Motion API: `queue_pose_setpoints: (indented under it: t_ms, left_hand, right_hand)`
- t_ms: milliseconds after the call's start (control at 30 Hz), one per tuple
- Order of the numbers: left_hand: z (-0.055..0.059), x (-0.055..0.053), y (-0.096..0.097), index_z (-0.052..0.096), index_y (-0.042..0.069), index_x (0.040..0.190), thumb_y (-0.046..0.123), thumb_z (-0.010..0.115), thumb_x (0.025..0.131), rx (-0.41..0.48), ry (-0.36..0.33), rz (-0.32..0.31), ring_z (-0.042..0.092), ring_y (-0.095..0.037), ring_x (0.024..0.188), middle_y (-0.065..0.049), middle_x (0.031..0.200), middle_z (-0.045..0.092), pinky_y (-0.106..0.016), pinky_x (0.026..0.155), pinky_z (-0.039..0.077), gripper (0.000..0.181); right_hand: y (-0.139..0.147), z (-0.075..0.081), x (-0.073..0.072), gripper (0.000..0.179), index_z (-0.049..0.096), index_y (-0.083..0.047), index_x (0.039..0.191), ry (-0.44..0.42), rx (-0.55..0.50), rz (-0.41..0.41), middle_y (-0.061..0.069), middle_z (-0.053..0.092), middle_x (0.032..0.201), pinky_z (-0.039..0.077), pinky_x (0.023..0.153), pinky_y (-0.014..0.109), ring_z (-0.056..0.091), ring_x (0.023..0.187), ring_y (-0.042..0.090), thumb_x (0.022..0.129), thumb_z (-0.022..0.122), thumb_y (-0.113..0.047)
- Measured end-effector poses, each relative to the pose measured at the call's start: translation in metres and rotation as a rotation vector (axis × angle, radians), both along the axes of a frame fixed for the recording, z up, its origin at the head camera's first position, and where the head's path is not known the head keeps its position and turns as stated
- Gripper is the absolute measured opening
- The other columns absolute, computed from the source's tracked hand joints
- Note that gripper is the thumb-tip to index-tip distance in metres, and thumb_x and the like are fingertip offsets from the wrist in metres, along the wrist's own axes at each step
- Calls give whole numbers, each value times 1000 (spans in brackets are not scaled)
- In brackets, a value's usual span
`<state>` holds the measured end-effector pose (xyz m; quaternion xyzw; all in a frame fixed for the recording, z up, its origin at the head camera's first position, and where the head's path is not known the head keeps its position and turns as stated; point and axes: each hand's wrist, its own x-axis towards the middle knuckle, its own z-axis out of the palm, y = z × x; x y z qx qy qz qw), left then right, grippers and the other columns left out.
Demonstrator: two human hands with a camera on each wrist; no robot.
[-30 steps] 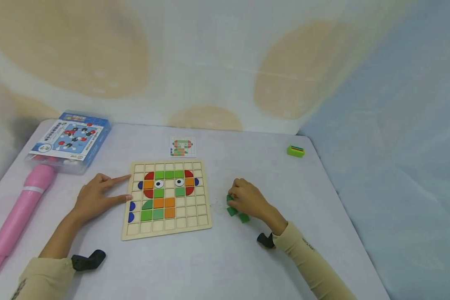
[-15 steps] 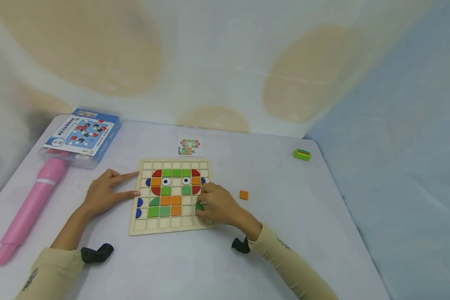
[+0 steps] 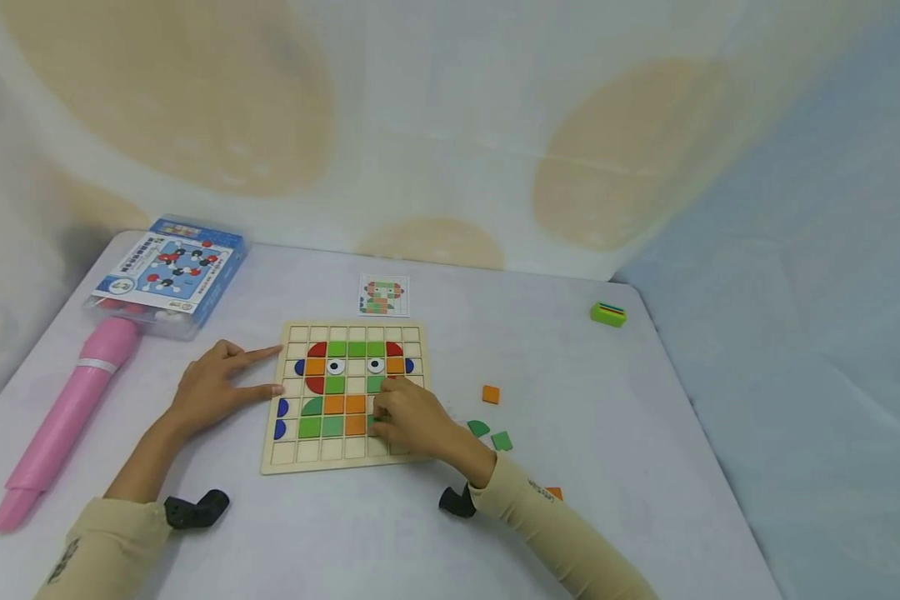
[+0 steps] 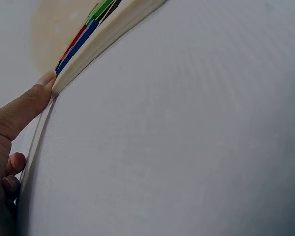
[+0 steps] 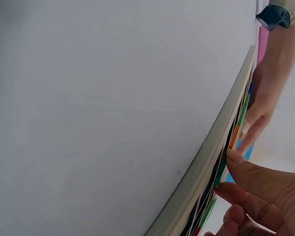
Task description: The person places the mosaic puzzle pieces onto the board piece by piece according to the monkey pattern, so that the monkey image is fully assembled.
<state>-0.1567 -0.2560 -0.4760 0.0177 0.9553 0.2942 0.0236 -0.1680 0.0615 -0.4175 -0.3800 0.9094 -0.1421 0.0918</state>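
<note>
A wooden grid board lies on the table, its cells partly filled with coloured tiles, among them two eye pieces. My left hand touches the board's left edge with straight thumb and index finger; in the left wrist view the thumb rests at the board's rim. Over the lower right of the grid, my right hand pinches a green tile between thumb and finger, at a cell right of the orange tile. The hand hides several cells beneath it.
Loose tiles lie right of the board: an orange square, a green quarter-round, a green square and an orange piece by the sleeve. Behind stand a pattern card, a green holder, a boxed set and a pink microphone-shaped object.
My right hand has moved left from the loose green tiles onto the board, carrying a green tile. The left hand stays at the board's edge. The head view has shifted slightly.
</note>
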Motion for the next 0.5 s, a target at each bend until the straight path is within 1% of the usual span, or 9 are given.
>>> queue_pose_setpoints:
  t_ms: [67,167,200,267,333,433,500]
  left_hand:
    - [-1,0,1,55,20,143,59,74,80,1,-5,3,42,-27,93,-13,103,45,-39,72,30,76]
    - [-3,0,1,55,20,143,59,74,80,1,-14,5,42,-27,93,-14,104,45,-39,72,30,77]
    - [-4,0,1,55,20,143,59,74,80,2,-15,4,42,-27,93,-14,104,45,-38,72,31,77]
    - [-5,0,1,55,20,143,60,74,80,0,-15,0,42,-27,92,-14,104,45,-38,72,31,76]
    - [-6,0,1,55,20,143,61,73,80,-4,-9,-4,42,-27,93,-13,105,46,-38,72,31,77]
    - [-5,-1,-1,55,20,143,61,73,81,-7,0,-6,42,-27,94,-13,105,46,-39,73,31,77]
    - [-5,-1,-2,54,21,144,62,72,81,-11,0,-8,42,-27,94,-13,106,46,-40,73,31,77]
  right_hand:
    - [0,0,0,18,73,-13,86,-1,6,-5,-6,55,82,36,66,17,45,76,8,86,79,-30]
    - [1,0,1,20,76,-12,89,18,31,-4,-6,55,83,37,65,16,46,76,8,86,78,-32]
    - [4,1,1,22,76,-12,92,22,38,-7,-5,56,84,38,66,17,47,76,8,86,78,-33]
    - [10,6,1,26,77,-11,97,3,36,-31,-4,58,88,40,67,18,48,79,8,86,78,-35]
    - [21,11,0,30,77,-10,102,-15,26,-61,-2,60,93,42,68,19,49,82,9,86,79,-35]
    - [44,18,-5,31,76,-8,105,-32,-9,-113,3,62,96,43,70,23,50,83,12,85,80,-30]
    - [61,20,-10,31,76,-7,105,-12,-15,-137,5,62,96,43,69,25,50,82,13,84,81,-27]
